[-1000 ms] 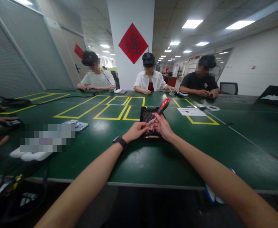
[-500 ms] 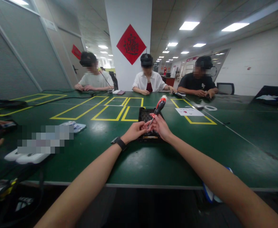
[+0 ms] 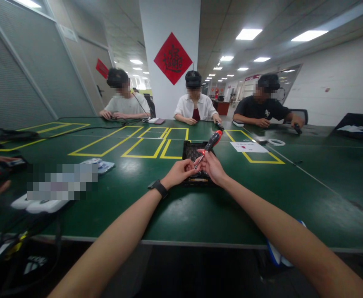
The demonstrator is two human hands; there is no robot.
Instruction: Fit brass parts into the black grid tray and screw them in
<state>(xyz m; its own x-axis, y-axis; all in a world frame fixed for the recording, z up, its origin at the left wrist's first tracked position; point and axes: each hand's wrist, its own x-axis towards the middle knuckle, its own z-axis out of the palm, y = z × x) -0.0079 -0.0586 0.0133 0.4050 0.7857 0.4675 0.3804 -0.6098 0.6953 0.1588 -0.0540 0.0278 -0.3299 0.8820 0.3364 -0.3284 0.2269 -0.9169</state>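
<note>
the right hand (image 3: 213, 167) gripped the screwdriver (image 3: 211, 143) over the black box (image 3: 197, 183), back from the front edge of the worktop (image 3: 181, 219). the handle (image 3: 214, 140) leaned toward the far edge; the shaft (image 3: 199, 160) slanted down to the nearly closed left hand (image 3: 180, 171), whose hold i couldn't tell.

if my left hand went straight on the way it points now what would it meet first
The bare left hand would probably meet the thin metal shaft of the red-and-black screwdriver first, with the bare right hand just beyond; depth is unclear, so hand and shaft may already touch.
</note>
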